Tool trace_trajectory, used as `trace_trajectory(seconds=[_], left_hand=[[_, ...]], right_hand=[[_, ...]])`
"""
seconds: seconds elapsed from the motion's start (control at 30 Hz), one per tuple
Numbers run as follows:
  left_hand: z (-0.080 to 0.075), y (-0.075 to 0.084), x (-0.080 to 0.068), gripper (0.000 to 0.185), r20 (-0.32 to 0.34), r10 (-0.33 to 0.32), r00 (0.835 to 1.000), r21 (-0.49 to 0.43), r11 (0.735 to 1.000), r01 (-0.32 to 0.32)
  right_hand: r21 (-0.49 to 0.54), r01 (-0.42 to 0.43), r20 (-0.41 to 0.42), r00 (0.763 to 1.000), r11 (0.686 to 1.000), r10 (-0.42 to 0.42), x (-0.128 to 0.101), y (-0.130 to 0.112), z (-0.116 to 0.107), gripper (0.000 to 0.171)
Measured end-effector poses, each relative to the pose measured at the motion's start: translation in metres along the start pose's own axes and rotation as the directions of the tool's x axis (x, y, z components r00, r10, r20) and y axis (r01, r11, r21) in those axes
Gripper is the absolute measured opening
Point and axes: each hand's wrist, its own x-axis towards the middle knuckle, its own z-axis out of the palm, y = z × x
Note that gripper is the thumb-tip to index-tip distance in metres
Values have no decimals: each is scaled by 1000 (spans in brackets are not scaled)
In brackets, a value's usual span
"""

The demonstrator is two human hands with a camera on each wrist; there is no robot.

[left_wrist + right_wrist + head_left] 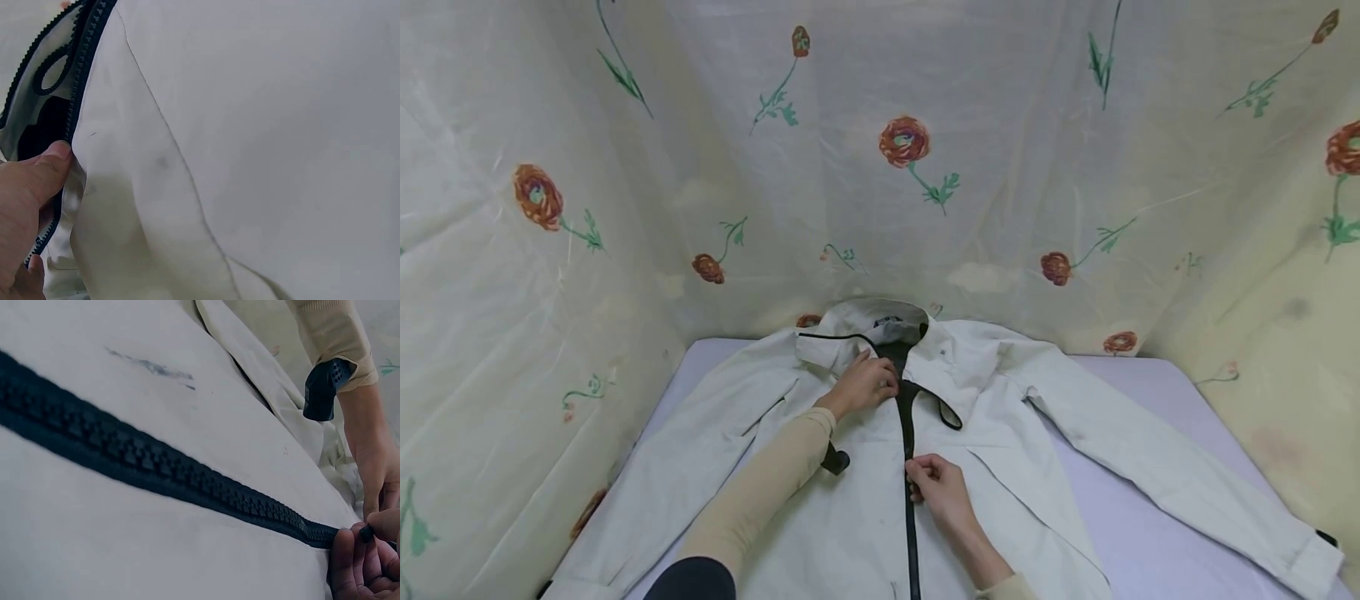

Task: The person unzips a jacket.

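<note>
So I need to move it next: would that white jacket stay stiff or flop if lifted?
The white jacket would likely flop: its cloth creases and drapes flat. Probably light. The closed black zipper may stiffen the front slightly.

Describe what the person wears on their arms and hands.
Both arms wear snug beige long sleeves: left sleeve, right sleeve barely in view. A dark strap-like piece sits at the left wrist. The left hand and right hand are bare: no gloves.

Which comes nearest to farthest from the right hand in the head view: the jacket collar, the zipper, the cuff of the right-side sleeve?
1. Zipper: pinched by the right hand.
2. Jacket collar: at the far end, centre.
3. Sleeve cuff: far right, table edge.
</note>
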Motion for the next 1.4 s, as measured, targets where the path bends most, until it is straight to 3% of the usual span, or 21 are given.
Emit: trace_trajectory(seconds=[0.5, 0.67, 1.4], left_hand=[[2, 1, -4, 11, 4, -16, 1000, -18, 1000, 16], [2, 1, -4, 10, -19, -3, 1000, -33, 999, 2], [-1, 0, -7, 10, -2, -11, 1000, -26, 1000, 11]], right_hand=[[-12, -89, 5, 996, 996, 89, -16, 0, -2, 24], [-7, -82, 13, 997, 997, 82, -20, 0, -4, 25], [7, -96, 26, 995, 995, 96, -37, 1, -4, 24]])
